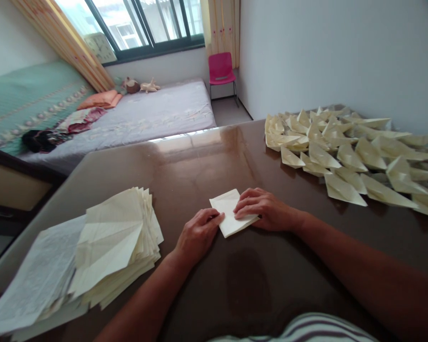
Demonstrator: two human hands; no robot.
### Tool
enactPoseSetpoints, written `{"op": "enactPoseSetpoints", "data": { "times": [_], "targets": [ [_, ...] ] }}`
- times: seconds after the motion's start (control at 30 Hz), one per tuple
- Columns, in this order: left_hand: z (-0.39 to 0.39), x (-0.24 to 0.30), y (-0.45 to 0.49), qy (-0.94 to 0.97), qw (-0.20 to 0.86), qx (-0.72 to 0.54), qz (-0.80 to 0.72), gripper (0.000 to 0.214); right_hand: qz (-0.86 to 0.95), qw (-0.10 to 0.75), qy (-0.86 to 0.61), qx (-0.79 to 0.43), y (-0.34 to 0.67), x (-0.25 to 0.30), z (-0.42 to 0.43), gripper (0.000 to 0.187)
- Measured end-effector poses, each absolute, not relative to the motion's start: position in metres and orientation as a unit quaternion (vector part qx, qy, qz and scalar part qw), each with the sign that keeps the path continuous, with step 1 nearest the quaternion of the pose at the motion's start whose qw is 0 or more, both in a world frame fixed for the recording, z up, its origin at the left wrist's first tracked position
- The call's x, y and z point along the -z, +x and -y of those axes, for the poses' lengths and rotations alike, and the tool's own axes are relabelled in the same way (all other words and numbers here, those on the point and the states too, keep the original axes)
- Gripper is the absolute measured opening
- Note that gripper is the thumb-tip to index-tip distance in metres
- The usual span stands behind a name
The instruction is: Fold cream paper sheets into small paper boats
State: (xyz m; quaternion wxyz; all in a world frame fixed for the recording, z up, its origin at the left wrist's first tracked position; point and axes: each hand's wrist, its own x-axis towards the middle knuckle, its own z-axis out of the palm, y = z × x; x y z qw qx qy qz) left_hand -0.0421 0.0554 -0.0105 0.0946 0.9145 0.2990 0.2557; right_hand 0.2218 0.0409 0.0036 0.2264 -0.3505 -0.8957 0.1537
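Left fingertips pinch the folded sheet's left edge; right fingers lie across its right side.

The left hand (199, 232) and right hand (267, 210) meet at the folded sheet (225, 203), which rests mid-width on the tabletop (189, 173), nearer the front edge than the far one; the right thumb is hidden, so whether that hand closes underneath I cannot tell. Open surface runs from the sheet to the far edge, and between the left forearm and the paper stack (110, 237), which sits toward the left edge overlapping printed sheets (43, 266) at the near-left corner. Folded paper shapes (371, 152) crowd the far-right corner beside the wall (324, 57), well apart from the right hand.
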Motion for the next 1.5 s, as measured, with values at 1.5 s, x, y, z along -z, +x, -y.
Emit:
{"op": "enactPoseSetpoints", "data": {
  "times": [1.5],
  "targets": [
    [-0.042,0.004,-0.032,0.898,0.037,-0.159,-0.408,0.023,0.744,0.245,-0.610,-0.120,0.189,0.016,-0.048,0.021]
  ]
}}
